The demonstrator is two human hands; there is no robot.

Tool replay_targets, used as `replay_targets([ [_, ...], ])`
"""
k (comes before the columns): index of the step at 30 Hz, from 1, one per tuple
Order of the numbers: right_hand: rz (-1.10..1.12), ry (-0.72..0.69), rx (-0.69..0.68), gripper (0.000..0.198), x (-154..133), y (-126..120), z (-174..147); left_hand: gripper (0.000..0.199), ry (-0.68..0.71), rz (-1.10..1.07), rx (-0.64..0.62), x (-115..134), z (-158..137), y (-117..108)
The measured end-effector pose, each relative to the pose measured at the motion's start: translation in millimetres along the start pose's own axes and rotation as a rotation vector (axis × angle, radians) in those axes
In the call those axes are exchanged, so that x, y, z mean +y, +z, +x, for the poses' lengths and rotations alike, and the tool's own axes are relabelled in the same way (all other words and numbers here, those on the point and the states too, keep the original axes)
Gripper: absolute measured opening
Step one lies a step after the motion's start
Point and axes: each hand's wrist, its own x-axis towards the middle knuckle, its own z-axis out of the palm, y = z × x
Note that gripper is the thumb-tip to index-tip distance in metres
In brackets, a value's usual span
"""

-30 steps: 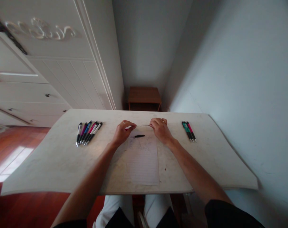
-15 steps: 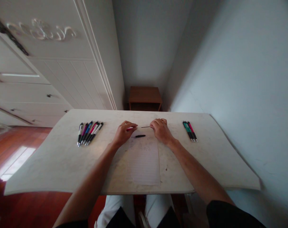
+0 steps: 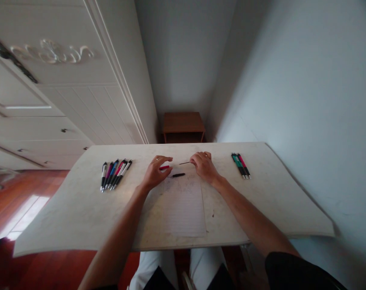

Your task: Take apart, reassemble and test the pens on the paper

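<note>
My left hand [image 3: 155,172] rests over the table with thumb and index finger spread apart. A pink pen barrel [image 3: 164,167] lies in the gap between them, apparently on the table; whether the hidden fingers touch it I cannot tell. My right hand [image 3: 203,166] pinches one end of a thin dark pen refill [image 3: 184,163], which points left toward the other hand. Just below, between the hands, lies a short black pen piece [image 3: 178,175] at the top of a lined sheet of paper [image 3: 185,217] with handwriting on its upper part.
Several click pens [image 3: 114,174] lie side by side on the left of the white table [image 3: 71,213]. Three more pens [image 3: 241,166], green and pink, lie on the right. A white cabinet [image 3: 119,108] stands at left, a wall at right, and a brown wooden stand [image 3: 183,122] beyond.
The fingers of my left hand have opened away from the pink barrel, which now shows between them. My right hand keeps its pinch on the refill, now slightly tilted. The camera view has shifted a little.
</note>
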Motion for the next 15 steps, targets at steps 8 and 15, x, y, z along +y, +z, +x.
replay_targets([
  [8,-0.051,0.028,0.018,0.014,8,1,-1,0.024,-0.095,0.136,-0.050,-30,-2,-8],
  [15,-0.073,0.027,0.096,0.018,9,-3,0,0.020,-0.187,-0.114,-0.041,-27,3,-12],
])
